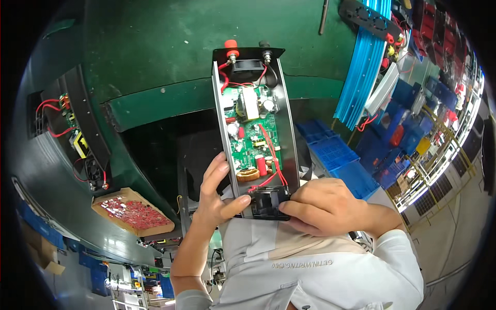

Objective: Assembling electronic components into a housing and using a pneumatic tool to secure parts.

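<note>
An opened power inverter [253,139] leans upright in front of me, its far end against the green bench edge and its near end at my waist. Inside its dark metal housing lies a green circuit board with a transformer, coils and red wires. A fan and a red and a black terminal sit at the far end. My left hand [213,194] grips the near left corner, thumb across the black end piece [266,201]. My right hand [328,206] is closed at the near right corner, thumb and fingers pressed on that same end piece; its fingertips are partly hidden.
On the left stand another open black inverter [82,139] and a cardboard tray [134,214] of small red parts. Blue finned housings [364,67] lie at the right of the green bench [155,41], above blue crates [336,155]. A dark rod [324,18] lies at the back.
</note>
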### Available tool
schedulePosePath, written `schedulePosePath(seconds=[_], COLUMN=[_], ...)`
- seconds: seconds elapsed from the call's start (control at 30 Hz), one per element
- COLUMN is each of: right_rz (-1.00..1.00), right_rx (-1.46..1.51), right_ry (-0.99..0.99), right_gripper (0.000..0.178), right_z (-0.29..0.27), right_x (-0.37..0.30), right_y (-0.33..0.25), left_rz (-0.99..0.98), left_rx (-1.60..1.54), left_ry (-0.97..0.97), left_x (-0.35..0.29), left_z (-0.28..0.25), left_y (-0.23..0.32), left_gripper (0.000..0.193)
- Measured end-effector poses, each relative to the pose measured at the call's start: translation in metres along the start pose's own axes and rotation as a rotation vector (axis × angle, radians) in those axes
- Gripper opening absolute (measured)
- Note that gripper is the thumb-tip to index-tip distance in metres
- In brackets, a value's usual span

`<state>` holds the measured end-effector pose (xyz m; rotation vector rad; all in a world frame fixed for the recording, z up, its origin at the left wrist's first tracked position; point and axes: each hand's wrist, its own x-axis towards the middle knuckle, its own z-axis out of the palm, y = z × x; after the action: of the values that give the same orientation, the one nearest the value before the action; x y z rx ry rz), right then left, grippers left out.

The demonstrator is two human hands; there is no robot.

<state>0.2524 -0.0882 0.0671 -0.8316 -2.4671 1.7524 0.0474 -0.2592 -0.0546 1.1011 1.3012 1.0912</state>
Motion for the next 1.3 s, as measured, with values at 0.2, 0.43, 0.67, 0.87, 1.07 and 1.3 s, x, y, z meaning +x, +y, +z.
schedulePosePath(seconds=[0.2,0.43,0.67,0.87,1.07,1.3], right_rz=[-0.003,0.145,0.208,0.321,0.221,0.200], right_rx=[0.047,0.023,-0.063,0.034,-0.027,-0.053], right_ry=[0.015,0.100,-0.161,-0.133,-0.137,-0.153], right_gripper=[0.037,0.029,0.032,0.021,0.017,0.020], right_z=[-0.009,-0.016,-0.013,-0.001,-0.003,-0.004], right_x=[0.002,0.011,0.012,0.007,0.010,0.008], right_y=[0.009,0.038,0.029,0.031,0.032,0.034], left_rz=[-0.121,-0.197,-0.065,-0.330,-0.154,-0.134], left_rx=[-0.034,-0.188,-0.087,-0.384,-0.151,-0.055], left_ry=[-0.016,-0.007,-0.017,0.100,0.028,-0.008], left_x=[-0.004,-0.007,-0.013,-0.019,-0.018,-0.011], left_z=[0.000,0.000,0.001,0.007,0.006,0.004], left_y=[0.004,0.005,-0.003,0.002,-0.001,0.004], left_gripper=[0.057,0.050,0.053,0.060,0.057,0.054])
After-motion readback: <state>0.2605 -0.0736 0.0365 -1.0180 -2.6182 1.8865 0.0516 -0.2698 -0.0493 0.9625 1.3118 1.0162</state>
